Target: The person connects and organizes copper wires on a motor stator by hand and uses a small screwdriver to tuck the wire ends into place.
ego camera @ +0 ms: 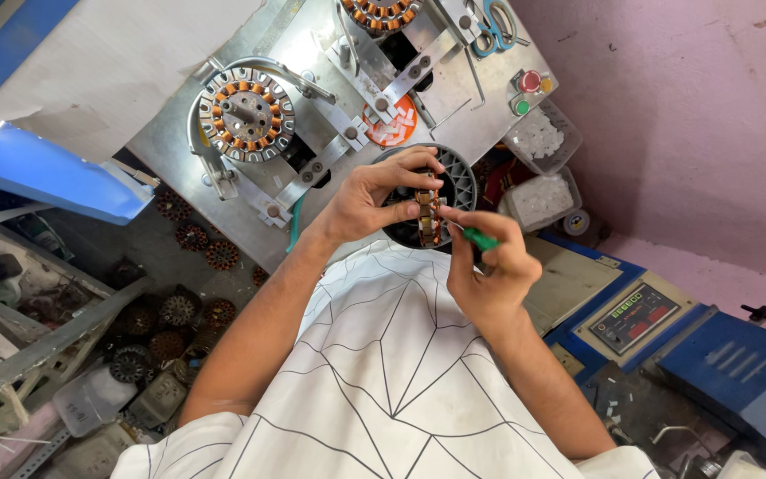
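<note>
My left hand grips a small wound stator with copper coils, held edge-on between thumb and fingers. My right hand holds a small green-handled tool with its tip against the stator's side. Both hands hover over a round black ribbed part at the front edge of a grey metal winding machine. A larger stator with copper windings sits mounted on the machine's left side.
Scissors, red and green push buttons and clear boxes of small white parts lie to the right. A blue control box with a display stands lower right. Several stators lie piled lower left.
</note>
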